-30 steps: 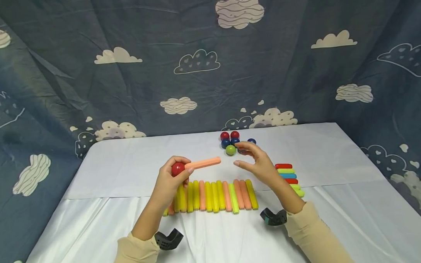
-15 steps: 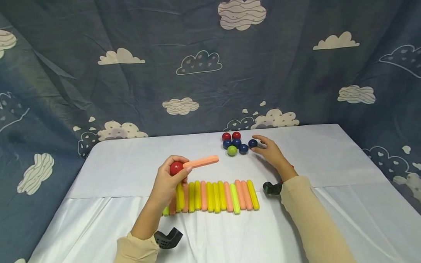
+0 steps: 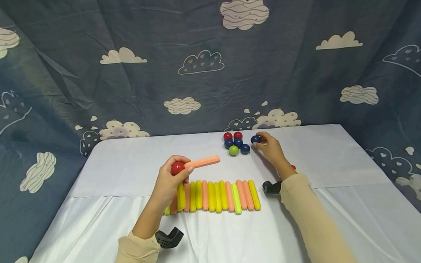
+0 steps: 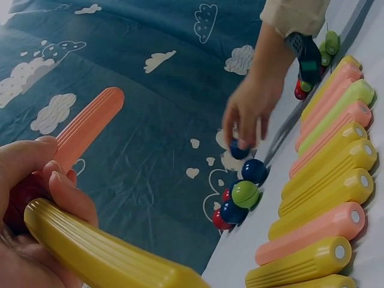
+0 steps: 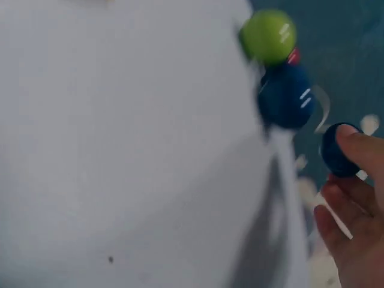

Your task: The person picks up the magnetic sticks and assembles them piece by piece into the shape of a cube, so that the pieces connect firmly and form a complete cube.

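My left hand [image 3: 165,186] grips a red ball [image 3: 177,168] above the left end of a row of sticks. From that ball a salmon-pink stick [image 3: 204,162] points right, and in the left wrist view a ribbed yellow stick [image 4: 108,246] also extends from it. At the back of the table, my right hand [image 3: 272,150] pinches a dark blue ball [image 3: 255,139] between thumb and fingers. Just left of it sits a cluster of balls: a green ball [image 3: 233,150], two red ones and several blue ones, including the nearest blue ball [image 3: 245,148].
Several yellow, pink and lime sticks [image 3: 218,197] lie side by side across the white table [image 3: 235,243]. More coloured sticks are mostly hidden behind my right forearm, with a red end [image 3: 293,167] showing. A cloud-print dark cloth [image 3: 143,95] hangs behind.
My right hand has moved right and back, past the cluster, and has taken hold of the separate blue ball, shifting it slightly. The left hand keeps its grip, nearly still.
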Demonstrator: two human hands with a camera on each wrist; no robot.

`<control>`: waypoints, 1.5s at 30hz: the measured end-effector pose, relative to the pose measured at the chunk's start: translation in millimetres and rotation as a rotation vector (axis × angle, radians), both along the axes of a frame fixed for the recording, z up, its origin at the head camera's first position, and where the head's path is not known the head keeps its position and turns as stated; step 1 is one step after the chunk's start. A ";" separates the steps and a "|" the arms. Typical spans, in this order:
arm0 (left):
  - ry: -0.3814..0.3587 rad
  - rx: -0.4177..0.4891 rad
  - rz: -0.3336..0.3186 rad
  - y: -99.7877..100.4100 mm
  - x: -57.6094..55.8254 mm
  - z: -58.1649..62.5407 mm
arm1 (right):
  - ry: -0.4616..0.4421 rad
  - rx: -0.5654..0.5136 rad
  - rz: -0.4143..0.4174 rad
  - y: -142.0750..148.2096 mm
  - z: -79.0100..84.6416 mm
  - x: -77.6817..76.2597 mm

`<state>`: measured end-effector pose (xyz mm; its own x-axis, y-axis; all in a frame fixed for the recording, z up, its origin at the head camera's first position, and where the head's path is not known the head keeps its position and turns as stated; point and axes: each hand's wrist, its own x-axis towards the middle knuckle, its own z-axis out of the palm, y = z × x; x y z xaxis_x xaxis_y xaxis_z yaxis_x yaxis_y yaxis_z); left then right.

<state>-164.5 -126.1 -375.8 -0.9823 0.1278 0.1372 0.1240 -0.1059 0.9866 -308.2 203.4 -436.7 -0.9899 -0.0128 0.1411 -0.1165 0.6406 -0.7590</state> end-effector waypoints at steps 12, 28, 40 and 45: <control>-0.001 -0.003 -0.004 0.7 0.1 -0.7 | 0.066 -0.435 0.401 -43.8 52.1 80.4; -0.032 0.029 0.000 3.5 -1.2 -4.0 | 0.030 -0.496 0.510 -73.0 60.5 115.5; 0.000 0.019 0.056 -1.4 -1.3 -2.2 | 0.057 -0.271 0.492 -34.4 41.3 131.8; -0.004 0.044 0.054 -2.8 -1.6 -1.3 | -0.098 -0.139 0.481 -12.9 18.6 137.8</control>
